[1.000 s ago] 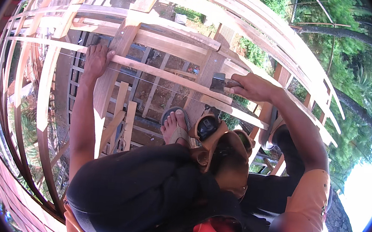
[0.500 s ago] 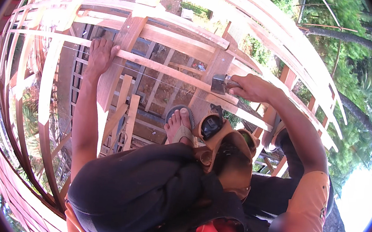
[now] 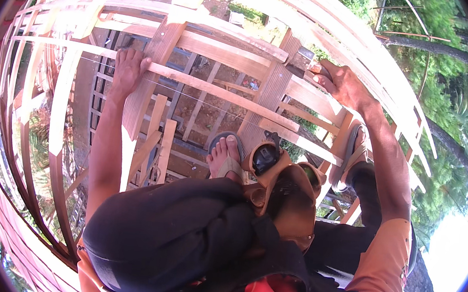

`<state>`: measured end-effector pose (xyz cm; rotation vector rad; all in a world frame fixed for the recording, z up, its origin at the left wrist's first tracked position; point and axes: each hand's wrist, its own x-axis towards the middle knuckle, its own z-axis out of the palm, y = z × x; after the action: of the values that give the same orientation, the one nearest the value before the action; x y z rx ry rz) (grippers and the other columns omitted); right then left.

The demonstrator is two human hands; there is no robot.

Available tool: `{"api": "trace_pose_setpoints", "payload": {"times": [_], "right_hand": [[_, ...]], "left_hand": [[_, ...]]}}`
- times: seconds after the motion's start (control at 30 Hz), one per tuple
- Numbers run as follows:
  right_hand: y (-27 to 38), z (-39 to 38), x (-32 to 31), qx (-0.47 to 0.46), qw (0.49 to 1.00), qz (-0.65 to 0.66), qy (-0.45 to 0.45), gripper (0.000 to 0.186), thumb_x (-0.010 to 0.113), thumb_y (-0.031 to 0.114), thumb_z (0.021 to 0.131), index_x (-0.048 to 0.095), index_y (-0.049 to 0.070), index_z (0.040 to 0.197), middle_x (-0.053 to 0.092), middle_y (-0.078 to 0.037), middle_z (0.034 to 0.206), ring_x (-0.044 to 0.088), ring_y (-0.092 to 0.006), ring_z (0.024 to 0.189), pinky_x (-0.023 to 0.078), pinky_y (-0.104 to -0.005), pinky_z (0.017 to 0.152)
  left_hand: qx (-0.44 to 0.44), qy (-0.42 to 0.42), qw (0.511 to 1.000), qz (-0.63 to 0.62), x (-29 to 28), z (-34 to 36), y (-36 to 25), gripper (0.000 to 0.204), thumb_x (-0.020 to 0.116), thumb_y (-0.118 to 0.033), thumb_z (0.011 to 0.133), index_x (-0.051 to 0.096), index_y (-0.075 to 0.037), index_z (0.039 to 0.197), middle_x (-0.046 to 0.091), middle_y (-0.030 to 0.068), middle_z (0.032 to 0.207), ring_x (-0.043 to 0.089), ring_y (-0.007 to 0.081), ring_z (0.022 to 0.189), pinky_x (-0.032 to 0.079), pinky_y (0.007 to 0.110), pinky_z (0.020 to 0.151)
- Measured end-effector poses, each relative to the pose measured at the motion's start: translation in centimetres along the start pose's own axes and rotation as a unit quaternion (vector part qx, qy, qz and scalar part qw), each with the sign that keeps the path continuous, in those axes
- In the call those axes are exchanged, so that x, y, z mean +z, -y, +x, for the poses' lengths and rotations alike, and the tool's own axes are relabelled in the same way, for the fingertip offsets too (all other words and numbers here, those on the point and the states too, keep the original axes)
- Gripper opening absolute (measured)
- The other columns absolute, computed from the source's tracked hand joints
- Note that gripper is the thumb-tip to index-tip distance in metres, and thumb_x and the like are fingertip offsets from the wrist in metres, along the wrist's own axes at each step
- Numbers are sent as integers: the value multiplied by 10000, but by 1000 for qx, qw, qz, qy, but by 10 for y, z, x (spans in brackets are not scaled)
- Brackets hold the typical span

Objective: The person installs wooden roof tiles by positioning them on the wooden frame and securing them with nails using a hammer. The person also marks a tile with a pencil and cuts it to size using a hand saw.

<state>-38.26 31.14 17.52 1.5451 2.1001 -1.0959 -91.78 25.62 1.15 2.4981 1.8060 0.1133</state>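
Note:
My left hand [image 3: 129, 72] is closed over a thin wooden batten [image 3: 211, 90], where the batten crosses a wide sloping rafter [image 3: 159, 48]. Beside the batten a thin white string runs across the rafters. My right hand [image 3: 344, 88] is wrapped round the handle of a short hatchet-like tool with a broad grey steel head [image 3: 303, 57]. That tool is raised beyond the batten's right end, near a second rafter [image 3: 270, 87], and is partly blurred.
My sandalled left foot [image 3: 226, 155] rests by the second rafter, and my right foot [image 3: 355, 152] is on timber farther right. A brown tool pouch [image 3: 291, 196] hangs between my legs. Gaps between battens drop to ground far below. Trees [image 3: 437, 81] stand at right.
My right hand has lifted the hatchet-like tool away from the batten's right end, up and to the right. My left hand has stayed on the batten.

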Motion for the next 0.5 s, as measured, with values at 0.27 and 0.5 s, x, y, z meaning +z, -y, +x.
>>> {"api": "trace_pose_setpoints", "payload": {"times": [0.27,0.5], "right_hand": [[-8,0,39,-34,998,11,-42,409,428,376,1070,496,59,1319,655,-250,887,661,-425,917,504,-513,851],[20,14,90,25,998,52,8,511,415,321,1055,384,143,1533,653,-224,1015,647,-387,992,494,-489,915]], "left_hand": [[-101,138,985,-28,-14,15,-10,371,558,-365,996,578,-22,1135,597,218,1167,518,422,1165,341,568,1077],[-29,77,996,-45,-32,20,-82,500,695,-297,914,545,-15,1298,547,196,1328,445,409,1330,331,560,1138]]}}
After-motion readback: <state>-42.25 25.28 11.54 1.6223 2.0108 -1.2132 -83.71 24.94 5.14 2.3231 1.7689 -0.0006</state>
